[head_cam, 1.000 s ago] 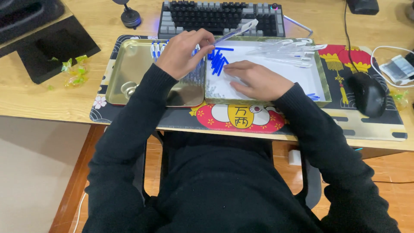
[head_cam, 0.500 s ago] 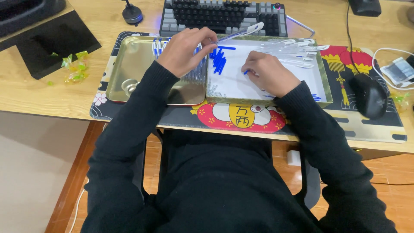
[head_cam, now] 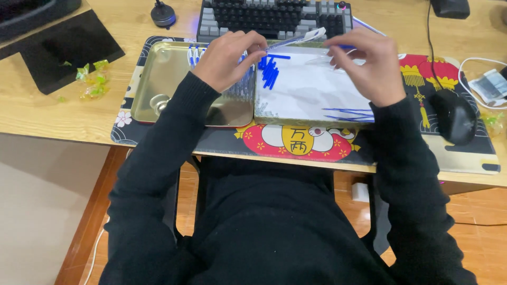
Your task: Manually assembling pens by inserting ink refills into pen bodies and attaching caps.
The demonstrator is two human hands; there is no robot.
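My left hand [head_cam: 229,58] rests over the seam between the two trays, pinching a clear pen barrel [head_cam: 298,39] whose white tip points right. At the far edge of the white tray [head_cam: 306,100], my right hand [head_cam: 369,66] grips a thin blue pen part [head_cam: 346,47] close to the barrel's tip. A small pile of blue caps [head_cam: 270,71] lies on the white tray just right of my left hand. Thin blue refills [head_cam: 348,113] lie near its front right corner. Several clear barrels [head_cam: 240,89] sit in the gold metal tray [head_cam: 169,79] beneath my left wrist.
Both trays sit on a patterned desk mat [head_cam: 296,140]. A keyboard [head_cam: 274,16] lies behind them and a black mouse [head_cam: 455,116] to the right. Green sweet wrappers [head_cam: 92,79] and a black pad [head_cam: 63,47] are on the left of the desk.
My right hand has gone from the near middle of the white tray up to its far edge, now holding a blue part by the barrel's tip. My left hand has stayed in place.
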